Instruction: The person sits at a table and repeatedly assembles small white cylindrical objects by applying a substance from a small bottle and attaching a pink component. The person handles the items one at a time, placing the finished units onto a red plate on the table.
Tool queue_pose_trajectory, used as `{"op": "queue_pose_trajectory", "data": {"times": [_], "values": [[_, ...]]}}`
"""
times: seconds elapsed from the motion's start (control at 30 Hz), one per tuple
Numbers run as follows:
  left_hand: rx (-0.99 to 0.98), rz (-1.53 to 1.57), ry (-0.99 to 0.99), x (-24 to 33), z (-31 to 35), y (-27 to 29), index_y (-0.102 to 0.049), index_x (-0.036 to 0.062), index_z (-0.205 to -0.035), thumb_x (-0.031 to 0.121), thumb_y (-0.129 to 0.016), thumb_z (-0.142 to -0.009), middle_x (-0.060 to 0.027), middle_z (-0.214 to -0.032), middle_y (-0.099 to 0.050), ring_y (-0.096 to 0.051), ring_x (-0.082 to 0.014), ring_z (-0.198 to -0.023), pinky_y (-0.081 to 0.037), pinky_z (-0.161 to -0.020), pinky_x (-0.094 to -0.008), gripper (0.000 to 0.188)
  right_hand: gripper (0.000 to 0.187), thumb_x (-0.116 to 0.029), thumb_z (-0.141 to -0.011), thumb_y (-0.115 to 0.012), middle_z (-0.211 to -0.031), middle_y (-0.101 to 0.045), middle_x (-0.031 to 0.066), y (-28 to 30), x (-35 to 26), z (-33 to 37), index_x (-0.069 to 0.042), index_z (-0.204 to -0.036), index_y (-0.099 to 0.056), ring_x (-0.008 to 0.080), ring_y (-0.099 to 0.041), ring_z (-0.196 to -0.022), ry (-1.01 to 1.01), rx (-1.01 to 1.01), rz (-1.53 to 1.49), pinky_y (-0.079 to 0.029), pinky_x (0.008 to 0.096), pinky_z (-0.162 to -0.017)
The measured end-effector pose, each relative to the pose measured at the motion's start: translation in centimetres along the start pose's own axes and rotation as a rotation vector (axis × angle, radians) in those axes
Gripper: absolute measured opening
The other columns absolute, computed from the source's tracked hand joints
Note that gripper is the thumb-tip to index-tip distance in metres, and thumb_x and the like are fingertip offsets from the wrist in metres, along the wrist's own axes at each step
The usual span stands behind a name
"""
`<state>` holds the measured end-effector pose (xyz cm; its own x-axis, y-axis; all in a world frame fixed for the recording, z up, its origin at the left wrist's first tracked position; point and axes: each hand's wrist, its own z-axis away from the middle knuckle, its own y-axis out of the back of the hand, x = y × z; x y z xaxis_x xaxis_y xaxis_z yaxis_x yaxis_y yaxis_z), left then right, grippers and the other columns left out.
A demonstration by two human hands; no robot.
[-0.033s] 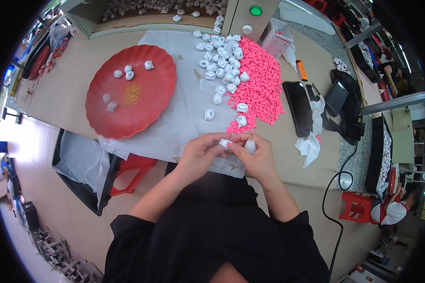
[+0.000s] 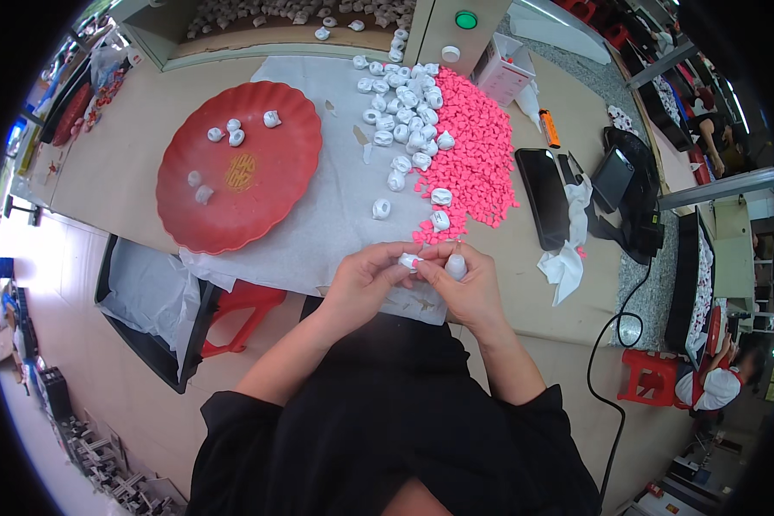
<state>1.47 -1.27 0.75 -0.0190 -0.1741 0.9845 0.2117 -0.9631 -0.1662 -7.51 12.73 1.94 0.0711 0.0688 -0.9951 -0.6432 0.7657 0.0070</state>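
Observation:
Close to the table's front edge, my left hand (image 2: pixel 370 277) pinches a small rounded white piece (image 2: pixel 408 260) between thumb and fingertips. My right hand (image 2: pixel 471 288) meets it there, its thumb and forefinger pressing a tiny pink piece (image 2: pixel 417 264) against the white one. A small white bottle (image 2: pixel 456 267) with a thin pointed tip is tucked in the same right hand, tip upward. Just beyond the hands spreads a heap of small pink pieces (image 2: pixel 477 146). White pieces (image 2: pixel 404 112) with dark markings are gathered along its left side, on white paper (image 2: pixel 327 206).
A red scalloped plate (image 2: pixel 224 198) with several white pieces lies on the left. To the right are a black phone (image 2: pixel 540 198), crumpled tissue (image 2: pixel 563 271), an orange lighter-like item (image 2: pixel 549 129) and a white box (image 2: pixel 501 70). A lit cabinet (image 2: pixel 292 39) stands behind.

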Motion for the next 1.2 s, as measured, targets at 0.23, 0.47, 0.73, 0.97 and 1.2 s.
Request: {"op": "queue_pose_trajectory", "data": {"times": [0.23, 0.47, 0.73, 0.97, 1.2], "values": [[0.035, 0.202, 0.019, 0.0, -0.3, -0.5, -0.054, -0.0026, -0.112, -0.001, -0.048, -0.087, -0.0069, -0.093, -0.061, -0.058, -0.0113, -0.083, -0.048, -0.077, -0.0249, 0.026, 0.011, -0.003, -0.079, -0.064, -0.081, -0.063, 0.0068, -0.7, -0.1, 0.1, 0.003, -0.089, -0.062, 0.0091, -0.058, -0.072, 0.086, 0.063, 0.004, -0.047, 0.022, -0.065], [0.07, 0.254, 0.048, 0.0, -0.3, -0.8, -0.054, -0.0037, -0.111, -0.003, -0.047, -0.085, -0.0082, -0.092, -0.061, -0.059, -0.0112, -0.084, -0.049, -0.078, -0.0249, 0.027, 0.009, 0.0, -0.077, -0.062, -0.075, -0.06, 0.0079, -1.0, 1.4, 0.2, 0.001, -0.086, -0.061, 0.0137, -0.057, -0.069, 0.349, 0.107, 0.171, -0.044, 0.0252, -0.063], [0.088, 0.246, 0.055, -0.2, -0.2, -1.0, -0.054, -0.0045, -0.109, -0.004, -0.046, -0.085, -0.0087, -0.091, -0.061, -0.06, -0.0116, -0.082, -0.05, -0.075, -0.0245, 0.026, 0.008, 0.002, -0.077, -0.061, -0.072, -0.058, 0.0085, -1.3, 1.7, 0.4, 0.001, -0.084, -0.059, 0.0162, -0.055, -0.064, 0.42, 0.127, 0.229, -0.043, 0.027, -0.059], [0.074, 0.24, 0.063, -0.2, -0.4, -1.0, -0.052, -0.0038, -0.113, -0.004, -0.046, -0.085, -0.0093, -0.093, -0.06, -0.059, -0.0121, -0.084, -0.049, -0.077, -0.0246, 0.028, 0.011, 0.0, -0.078, -0.062, -0.075, -0.06, 0.0069, -1.0, 1.6, 0.5, 0.002, -0.088, -0.061, 0.0133, -0.057, -0.067, 0.372, 0.136, 0.227, -0.045, 0.026, -0.061], [0.098, 0.234, 0.035, -0.4, -0.3, -0.7, -0.05, -0.0044, -0.113, 0.008, -0.049, -0.09, -0.009, -0.086, -0.06, -0.058, -0.013, -0.073, -0.049, -0.065, -0.0247, 0.026, 0.013, -0.007, -0.081, -0.062, -0.081, -0.063, 0.0063, -0.1, 0.5, 0.1, 0.004, -0.089, -0.062, 0.0087, -0.057, -0.073, 0.001, 0.102, -0.089, -0.046, 0.023, -0.065]]}}
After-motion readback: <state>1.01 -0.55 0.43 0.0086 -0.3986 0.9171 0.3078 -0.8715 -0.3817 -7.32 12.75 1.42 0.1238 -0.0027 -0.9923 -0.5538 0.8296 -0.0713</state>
